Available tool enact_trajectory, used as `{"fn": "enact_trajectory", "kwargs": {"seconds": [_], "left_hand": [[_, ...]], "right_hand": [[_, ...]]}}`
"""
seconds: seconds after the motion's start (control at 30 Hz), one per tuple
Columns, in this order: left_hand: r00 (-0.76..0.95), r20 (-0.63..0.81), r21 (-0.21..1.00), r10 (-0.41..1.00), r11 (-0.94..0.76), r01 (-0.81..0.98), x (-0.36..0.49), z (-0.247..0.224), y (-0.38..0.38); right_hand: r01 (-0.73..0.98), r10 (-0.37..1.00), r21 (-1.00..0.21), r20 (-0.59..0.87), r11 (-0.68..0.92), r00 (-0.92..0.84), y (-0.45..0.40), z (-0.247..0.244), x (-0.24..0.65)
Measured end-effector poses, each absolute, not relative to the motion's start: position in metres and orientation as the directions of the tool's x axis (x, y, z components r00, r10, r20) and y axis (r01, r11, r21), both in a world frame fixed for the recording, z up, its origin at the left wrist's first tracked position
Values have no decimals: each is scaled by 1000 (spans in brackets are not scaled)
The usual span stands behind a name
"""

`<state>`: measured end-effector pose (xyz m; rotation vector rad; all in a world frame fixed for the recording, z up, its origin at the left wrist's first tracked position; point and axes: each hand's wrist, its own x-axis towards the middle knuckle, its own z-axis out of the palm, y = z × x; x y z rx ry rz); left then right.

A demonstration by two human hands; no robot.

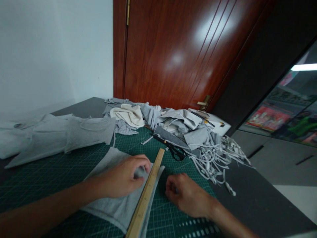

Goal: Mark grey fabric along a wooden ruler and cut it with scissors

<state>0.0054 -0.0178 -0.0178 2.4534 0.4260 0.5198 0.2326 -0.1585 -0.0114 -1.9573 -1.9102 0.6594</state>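
Left of the ruler (148, 190), the left hand (127, 177), thumb and fingers apart, should smooth the cloth (119, 210); right of it, the curled right hand's (187, 195) grip is unclear.

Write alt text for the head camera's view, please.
A person's left hand is over gray fabric bearing a wooden ruler, the right hand over a green cutting mat. Black scissors and fabric scraps lie beyond.
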Motion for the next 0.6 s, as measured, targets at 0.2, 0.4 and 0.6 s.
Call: {"fn": "enact_trajectory", "kwargs": {"seconds": [0.2,0.4,0.6], "left_hand": [[729,320,402,605,-783,474,-18,-37,-56],[728,320,310,607,-793,525,-38,-55,-48],[891,188,328,414,-881,341,-53,-33,5]], "right_hand": [[814,987,-567,6,-129,161,-129,-12,249],[826,992,-552,-31,-117,120,-101,-14,247],[832,993,-543,-83,-114,82,-110,-10,236]]}}
